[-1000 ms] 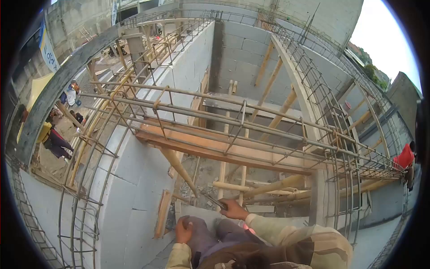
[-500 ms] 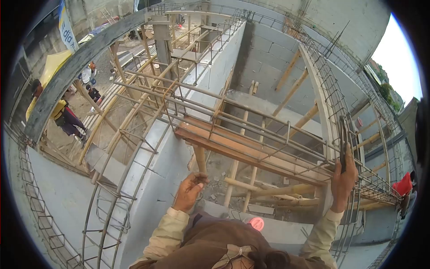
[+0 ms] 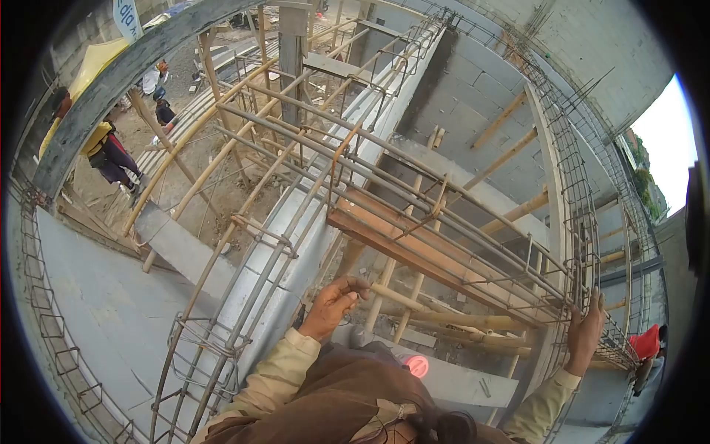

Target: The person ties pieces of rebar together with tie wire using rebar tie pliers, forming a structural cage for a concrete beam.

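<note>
My left hand (image 3: 334,309) is in front of my body, fingers curled and thumb close to the index finger. Anything pinched there is too small to make out. My right hand (image 3: 584,337) rests against the rebar cage (image 3: 580,244) on the right, fingers stretched upward along its bars, thumb apart. Another rebar cage (image 3: 436,203) crosses the gap ahead of me, above a brown formwork board (image 3: 436,255). To the left, a third run of rebar (image 3: 255,259) lies over the light block wall, with loose wire loops (image 3: 196,337) at its near end.
Below are bamboo poles (image 3: 473,320) and a pink round object (image 3: 416,365). A curved concrete beam (image 3: 148,63) spans the left. People stand lower down, one in dark trousers (image 3: 118,159). Someone in red (image 3: 645,342) is at the far right. Rebar ends stick out nearby.
The view has shifted, so the cages sit differently in the frame. My left hand has moved rightward, its index finger straighter. My right hand has shifted lower along the right cage.
</note>
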{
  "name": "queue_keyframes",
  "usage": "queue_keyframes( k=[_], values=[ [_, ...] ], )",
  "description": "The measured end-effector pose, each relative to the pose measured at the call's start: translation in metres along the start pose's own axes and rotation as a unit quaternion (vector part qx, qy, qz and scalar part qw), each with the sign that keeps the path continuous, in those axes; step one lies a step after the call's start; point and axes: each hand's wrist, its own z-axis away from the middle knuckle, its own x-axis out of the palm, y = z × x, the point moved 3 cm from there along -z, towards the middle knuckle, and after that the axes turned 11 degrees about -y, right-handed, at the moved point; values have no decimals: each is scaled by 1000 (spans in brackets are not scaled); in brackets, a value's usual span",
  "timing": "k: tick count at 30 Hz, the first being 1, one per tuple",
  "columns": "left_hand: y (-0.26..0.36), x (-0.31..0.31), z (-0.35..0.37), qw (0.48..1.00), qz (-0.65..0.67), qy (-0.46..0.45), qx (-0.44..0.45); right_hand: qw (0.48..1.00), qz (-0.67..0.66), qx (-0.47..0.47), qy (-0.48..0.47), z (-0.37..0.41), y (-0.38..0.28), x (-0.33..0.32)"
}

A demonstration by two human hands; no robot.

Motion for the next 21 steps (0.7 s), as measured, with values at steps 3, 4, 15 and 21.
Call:
queue_keyframes(
  k=[3, 4, 15, 21],
  values=[
    [-5, 7, -2, 993, 112, -11, 31, 941, -262, -85, 198, 33, -66, -19],
    [-3, 11, -5, 994, 104, -10, 31, 882, -429, -109, 163, 46, -92, -8],
    [46, 82, -24, 957, -29, 140, 254, 623, -683, -242, -295, 95, -314, 92],
    [99, 126, -10, 714, -656, 169, 178, 554, -697, -400, -217, 82, -321, 108]
  ],
)
